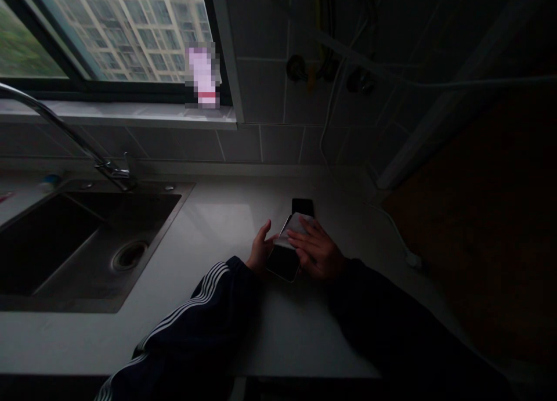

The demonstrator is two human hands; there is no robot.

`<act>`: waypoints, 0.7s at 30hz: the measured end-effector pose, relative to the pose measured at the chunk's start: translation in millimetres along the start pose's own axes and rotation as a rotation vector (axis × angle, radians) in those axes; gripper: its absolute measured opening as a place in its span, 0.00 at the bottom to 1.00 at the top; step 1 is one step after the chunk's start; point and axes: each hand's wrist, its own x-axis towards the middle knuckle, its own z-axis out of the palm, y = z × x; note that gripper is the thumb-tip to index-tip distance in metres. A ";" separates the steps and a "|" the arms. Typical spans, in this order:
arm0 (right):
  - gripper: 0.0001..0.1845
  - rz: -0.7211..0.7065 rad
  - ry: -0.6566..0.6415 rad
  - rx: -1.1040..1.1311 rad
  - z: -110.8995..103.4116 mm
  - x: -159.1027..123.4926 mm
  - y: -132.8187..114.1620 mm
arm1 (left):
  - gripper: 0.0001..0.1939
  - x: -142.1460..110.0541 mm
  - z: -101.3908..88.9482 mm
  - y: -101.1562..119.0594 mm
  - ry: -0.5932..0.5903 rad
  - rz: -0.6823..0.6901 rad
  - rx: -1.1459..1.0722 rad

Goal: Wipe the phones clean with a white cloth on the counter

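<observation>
**Main item:** dark smartphone [282, 263], lying flat on a pale worktop [209, 221], just right of a steel sink [87, 244]. Screen unlit, one thin light edge showing along its lower corner. Its upper part lies under a white cloth [296, 227]; cloth or tissue paper, hard to make out in the dim light. Beyond that, a black slab [303, 207] protrudes. Whether this is the far end of the same phone or a second device cannot be told.

**Left hand** [261, 249]: partly open, fingers raised, reaching the cloth's near edge; no firm hold visible.

**Right hand** [315, 250]: fingers spread, resting across the cloth and hiding part of the phone. Whether it grips anything cannot be told.

**Also present:** left sleeve [209, 308], dark with white stripes; right sleeve [391, 320], lost in shadow; gooseneck faucet [65, 128]; pink-and-white object [202, 76] on the window sill, too blurred to identify; white cable [391, 235], dim.
</observation>
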 end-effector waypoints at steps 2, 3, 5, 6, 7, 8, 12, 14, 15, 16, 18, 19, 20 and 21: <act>0.20 0.071 -0.016 -0.061 -1.4 1.7 1.8 | 0.37 -2.4 4.5 -0.1 -0.046 -0.033 0.003; 0.21 0.107 -0.022 -0.084 -1.8 2.4 2.4 | 0.37 -4.1 7.5 0.0 -0.069 -0.043 0.002; 0.22 0.152 -0.028 -0.101 -1.9 3.3 2.9 | 0.36 -7.4 12.6 0.2 -0.109 -0.051 0.003; 0.22 0.162 -0.028 -0.100 -1.6 3.3 2.8 | 0.36 -8.4 13.9 0.2 -0.116 -0.050 0.004; 0.23 0.165 -0.023 -0.095 -1.1 3.0 2.4 | 0.36 -8.8 14.2 0.3 -0.114 -0.050 0.006; 0.23 0.157 -0.017 -0.084 -0.4 2.4 2.0 | 0.36 -8.4 13.2 0.3 -0.107 -0.049 0.008; 0.22 0.028 0.013 0.033 3.3 -1.5 -0.9 | 0.36 -0.4 0.8 -0.5 0.009 0.007 0.008; 0.21 -0.052 0.009 0.104 4.9 -2.9 -2.1 | 0.34 4.1 -5.5 -1.2 0.066 0.059 0.005; 0.21 -0.077 0.003 0.123 5.2 -3.1 -2.3 | 0.34 5.4 -7.3 -1.5 0.083 0.075 0.005; 0.21 -0.087 -0.012 0.127 5.0 -2.9 -1.9 | 0.34 5.8 -8.1 -1.9 0.087 0.079 0.006; 0.22 -0.067 -0.046 0.091 3.2 -1.5 0.6 | 0.36 3.9 -5.8 -2.5 0.063 0.045 0.012; 0.23 -0.043 -0.056 0.059 1.8 -0.5 2.7 | 0.36 1.8 -2.9 -2.7 0.037 0.019 0.013; 0.24 -0.012 -0.064 0.025 0.3 0.4 5.0 | 0.37 -0.7 0.7 -2.8 0.006 -0.017 0.016; 0.24 0.023 -0.069 -0.008 -1.3 1.3 7.4 | 0.37 -3.4 4.8 -2.7 -0.024 -0.039 0.016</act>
